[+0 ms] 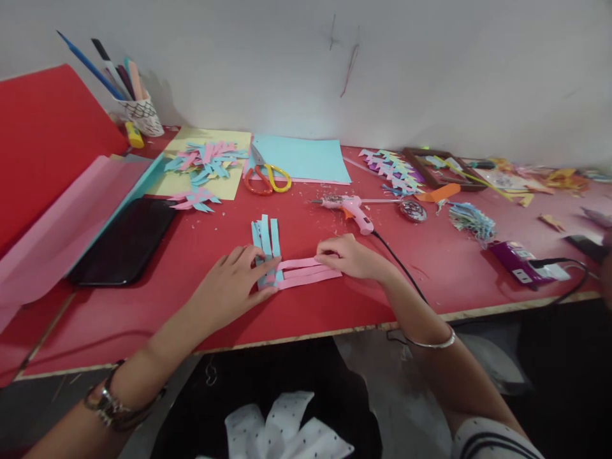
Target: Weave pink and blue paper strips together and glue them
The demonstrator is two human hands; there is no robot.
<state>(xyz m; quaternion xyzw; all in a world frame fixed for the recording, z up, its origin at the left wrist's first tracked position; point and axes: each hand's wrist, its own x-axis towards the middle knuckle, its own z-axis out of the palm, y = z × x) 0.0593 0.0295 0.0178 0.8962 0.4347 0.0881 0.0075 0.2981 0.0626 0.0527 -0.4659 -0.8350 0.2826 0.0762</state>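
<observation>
Blue paper strips (266, 231) stand upright on the red table, crossed at their lower part by pink paper strips (308, 276) that run out to the right. My left hand (228, 280) presses down around the crossing, thumb and fingers on the blue strips, partly covering the weave. With thumb and fingertips together, my right hand (354, 256) pinches the free end of the upper pink strip. Behind it lies a pink glue gun (351, 207) with its black cord trailing past my right forearm.
Red-and-yellow-handled scissors (268, 178) lie by blue sheets (301, 159). Cut strips (205, 159) are heaped on yellow paper. A black phone or tablet (127, 242) rests at left below a pen cup (143, 116). A woven paper piece (391, 171), wooden tray (442, 167) and purple socket box (519, 262) are right.
</observation>
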